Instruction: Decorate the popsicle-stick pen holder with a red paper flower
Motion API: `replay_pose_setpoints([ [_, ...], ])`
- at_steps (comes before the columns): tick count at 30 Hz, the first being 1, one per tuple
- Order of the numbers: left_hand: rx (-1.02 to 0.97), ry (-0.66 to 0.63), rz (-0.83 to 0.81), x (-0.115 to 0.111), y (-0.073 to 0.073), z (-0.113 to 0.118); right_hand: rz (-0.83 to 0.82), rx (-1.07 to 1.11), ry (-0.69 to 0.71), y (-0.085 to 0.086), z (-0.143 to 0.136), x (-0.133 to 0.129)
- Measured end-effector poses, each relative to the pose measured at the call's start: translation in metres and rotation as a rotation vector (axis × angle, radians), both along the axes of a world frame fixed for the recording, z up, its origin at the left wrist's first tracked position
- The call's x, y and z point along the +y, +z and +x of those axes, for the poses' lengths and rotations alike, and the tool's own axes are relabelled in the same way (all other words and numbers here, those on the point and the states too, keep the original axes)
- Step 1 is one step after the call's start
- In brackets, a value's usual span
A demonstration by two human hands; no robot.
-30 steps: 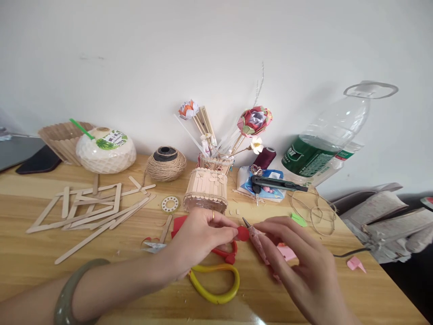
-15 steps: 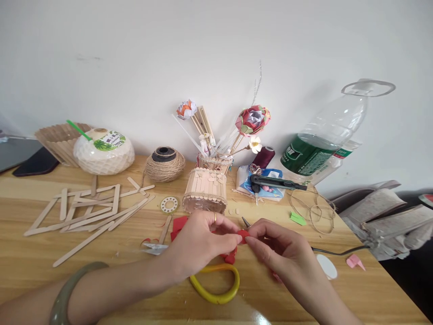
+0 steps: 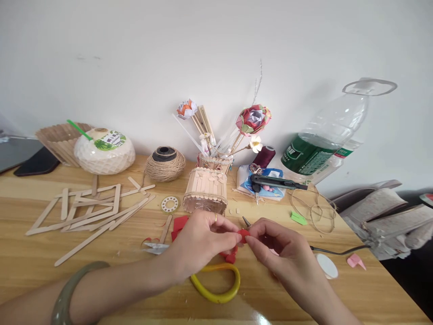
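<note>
A small red piece, apparently paper [image 3: 243,235], is pinched between the fingertips of both hands. My left hand [image 3: 204,246] comes in from the left, closed on one side of it. From the right, my right hand [image 3: 282,248] grips the other side with thumb and finger. Under the left hand lie scissors with yellow handles [image 3: 219,299]; their blades [image 3: 155,248] show on its far side. More red pieces [image 3: 231,257] rest on the table beneath my fingers, and red squares [image 3: 180,223] lie behind the left wrist. Part of what is under my palms is hidden.
Craft sticks [image 3: 89,212] spread over the left. A stick-built box [image 3: 205,189] stands ahead, before paper flowers [image 3: 253,119]. Twine [image 3: 165,164], a wrapped coconut [image 3: 104,153], a utility knife [image 3: 277,182] and a large bottle [image 3: 324,135] line the back. A black cord [image 3: 338,251] runs right.
Both hands stay almost still, with the red piece held between them. The view has shifted very slightly.
</note>
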State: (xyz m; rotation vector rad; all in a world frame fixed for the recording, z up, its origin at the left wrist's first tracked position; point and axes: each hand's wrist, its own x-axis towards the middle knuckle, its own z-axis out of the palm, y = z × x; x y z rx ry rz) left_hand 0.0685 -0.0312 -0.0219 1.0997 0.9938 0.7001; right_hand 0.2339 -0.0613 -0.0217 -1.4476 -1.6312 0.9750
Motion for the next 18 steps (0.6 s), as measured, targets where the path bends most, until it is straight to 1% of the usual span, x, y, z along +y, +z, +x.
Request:
replay_pose_setpoints([
  [2,-0.039,0.021,-0.030,0.0012,0.0006,0.0005,-0.040,0.019,0.017,0.0008,0.0005,0.0003],
  [7,-0.133,0.045,-0.060,0.0025,0.0026,0.0002,-0.189,0.080,-0.016,0.0073,0.0001,0.0013],
  [9,-0.138,0.030,-0.067,0.0022,0.0030,-0.0001,-0.190,0.085,0.010,0.0066,0.0000,0.0024],
  [12,-0.108,0.010,-0.072,0.0018,0.0030,-0.0003,-0.144,0.107,0.046,0.0013,0.0013,0.0040],
  [14,-0.095,0.018,-0.075,0.0019,0.0031,-0.0003,-0.129,0.145,0.055,-0.0006,0.0028,0.0044],
  [18,-0.097,0.037,-0.075,0.0027,0.0030,0.0003,-0.159,0.174,0.044,0.0042,0.0050,0.0032],
])
